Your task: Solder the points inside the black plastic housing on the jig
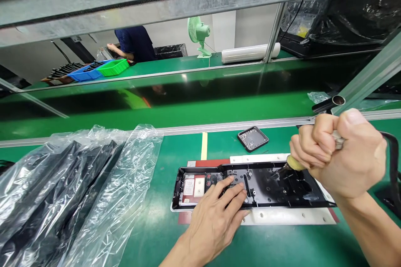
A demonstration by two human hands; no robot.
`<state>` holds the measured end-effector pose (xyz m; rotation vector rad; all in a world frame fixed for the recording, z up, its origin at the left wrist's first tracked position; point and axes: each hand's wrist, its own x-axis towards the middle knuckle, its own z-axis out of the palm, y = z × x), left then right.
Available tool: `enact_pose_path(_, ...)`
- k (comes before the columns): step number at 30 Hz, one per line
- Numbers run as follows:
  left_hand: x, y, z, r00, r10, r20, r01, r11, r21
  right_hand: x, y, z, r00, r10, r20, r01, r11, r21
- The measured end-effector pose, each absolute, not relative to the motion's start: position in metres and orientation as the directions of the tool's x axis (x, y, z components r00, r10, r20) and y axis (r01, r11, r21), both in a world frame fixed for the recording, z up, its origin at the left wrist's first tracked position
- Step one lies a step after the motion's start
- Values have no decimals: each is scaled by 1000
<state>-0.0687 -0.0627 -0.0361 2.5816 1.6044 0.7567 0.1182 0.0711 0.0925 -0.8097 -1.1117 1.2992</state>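
Note:
A long black plastic housing (pixel 266 190) lies with its hollow inside facing up on a fixture with white strips (pixel 282 217) and a red base. My left hand (pixel 216 212) rests flat on the housing's left-middle part, fingers stretched out. Above the housing's right half, my right hand (pixel 338 154) is closed in a fist around a screwdriver-like tool with a yellowish handle end (pixel 294 163). Its dark tip slants down and left into the housing; whether it touches is unclear. A small black tray (pixel 253 139) of tiny silver parts, apparently screws, stands behind the housing.
Black parts in clear plastic bags (pixel 78 192) cover the bench's left side. A black tube (pixel 328 103) juts out behind my right hand. Across the green channel are blue (pixel 84 74) and green bins (pixel 114 67), a fan (pixel 199 35), a plastic roll (pixel 247 53) and another person (pixel 134 44).

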Motion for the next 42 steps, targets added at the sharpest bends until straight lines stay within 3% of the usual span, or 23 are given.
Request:
enact_pose_path(27,-70,-64,-36,367,861,352,848,-465,252,120,69,95,-62,993,97,-314,73,-947)
enact_pose_path(42,-70,-63,-34,391,847,361,841,-488,234,121,69,93,-73,989,130,-313,101,-944)
